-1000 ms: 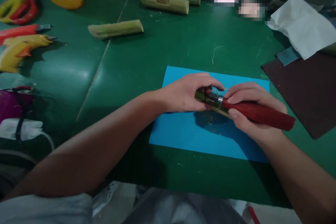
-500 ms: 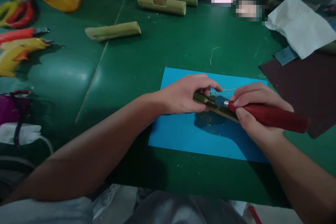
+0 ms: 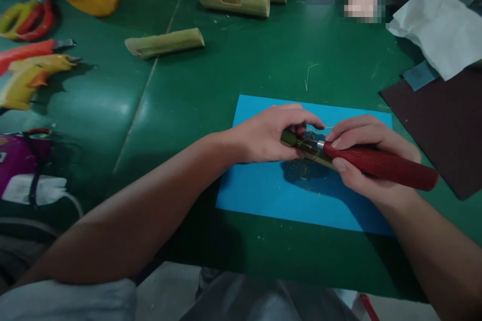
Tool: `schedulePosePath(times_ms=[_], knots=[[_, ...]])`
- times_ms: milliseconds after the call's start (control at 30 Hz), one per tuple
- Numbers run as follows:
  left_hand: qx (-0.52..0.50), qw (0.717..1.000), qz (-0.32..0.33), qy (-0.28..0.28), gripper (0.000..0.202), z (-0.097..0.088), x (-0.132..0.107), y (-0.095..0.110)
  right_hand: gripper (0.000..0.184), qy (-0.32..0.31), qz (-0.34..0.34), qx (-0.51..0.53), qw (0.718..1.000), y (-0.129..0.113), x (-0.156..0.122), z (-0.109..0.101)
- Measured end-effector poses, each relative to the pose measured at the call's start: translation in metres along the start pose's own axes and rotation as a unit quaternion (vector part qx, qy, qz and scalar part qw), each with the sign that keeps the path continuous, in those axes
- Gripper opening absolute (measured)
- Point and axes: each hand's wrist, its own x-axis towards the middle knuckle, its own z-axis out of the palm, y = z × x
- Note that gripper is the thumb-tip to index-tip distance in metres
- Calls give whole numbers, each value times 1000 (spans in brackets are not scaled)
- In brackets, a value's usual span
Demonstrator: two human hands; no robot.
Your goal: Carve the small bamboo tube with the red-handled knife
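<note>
My left hand [image 3: 276, 133] grips the left end of a narrow green bamboo piece [image 3: 289, 138], its thumb below and its index finger reaching out over the far side. Wrapped in my right hand [image 3: 371, 143] is a carving knife with a red handle [image 3: 391, 166] and a silver collar. Its tip meets the bamboo just right of my left fingers; the blade itself is hard to make out. The bamboo's right end runs under my right thumb. Beneath both hands lies a blue sheet [image 3: 256, 190] sprinkled with small shavings.
A bamboo tube [image 3: 165, 42] lies behind to the left, several notched tubes [image 3: 248, 5] at the back. Scissors [image 3: 37, 17] and a yellow glue gun [image 3: 32, 75] are on the left. A dark sheet [image 3: 440, 130] and white paper [image 3: 437, 30] are on the right.
The knife tip has shifted slightly left along the bamboo, closer to my left fingers. My left hand keeps its grip; the whole view has moved a little.
</note>
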Motion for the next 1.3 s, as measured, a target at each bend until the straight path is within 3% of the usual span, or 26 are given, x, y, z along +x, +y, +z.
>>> schedulePosePath(times_ms=[367,633,933,1300], knots=[[3,1000,-10,0,45,-1,0,4,21,29,52,22,998,-2,-6,-1],[9,1000,-13,0,46,0,0,3,18,71,46,1,996,-4,-7,-2],[8,1000,-7,2,43,-1,1,2,27,39,23,-9,999,-1,-5,2],[15,1000,5,-2,43,0,2,2,20,26,29,-28,999,-3,-2,2]])
